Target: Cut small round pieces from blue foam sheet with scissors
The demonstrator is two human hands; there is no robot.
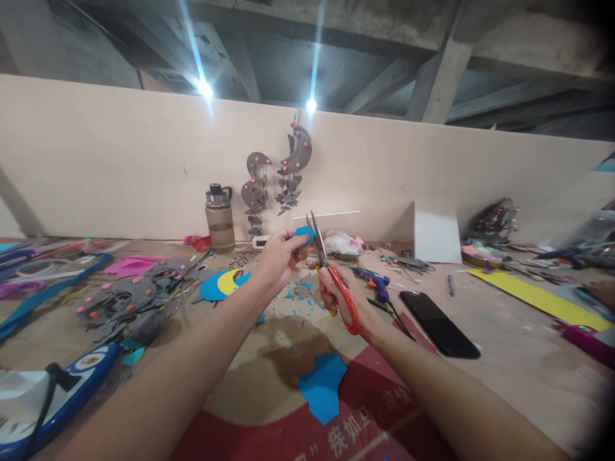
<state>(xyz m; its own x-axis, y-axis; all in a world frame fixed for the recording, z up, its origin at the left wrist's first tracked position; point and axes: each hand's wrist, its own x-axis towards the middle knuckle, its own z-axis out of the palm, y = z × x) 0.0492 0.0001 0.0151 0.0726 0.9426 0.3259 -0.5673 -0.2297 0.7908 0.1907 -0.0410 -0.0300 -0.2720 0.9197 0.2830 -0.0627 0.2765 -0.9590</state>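
Observation:
My left hand (279,257) pinches a small blue foam piece (303,235) raised above the table. My right hand (339,299) grips orange-handled scissors (346,301) whose metal blades (317,240) point up and touch the blue piece. Below the hands lie a larger blue foam scrap (323,387) and small blue offcuts (294,296) on the brown table (504,358).
A black phone (439,324) and a blue glue gun (375,280) lie right of my hands. A water bottle (220,218) stands by the back wall under hanging grey moon ornaments (294,168). Grey felt shapes (125,302) and a yellow strip (538,297) flank the work area.

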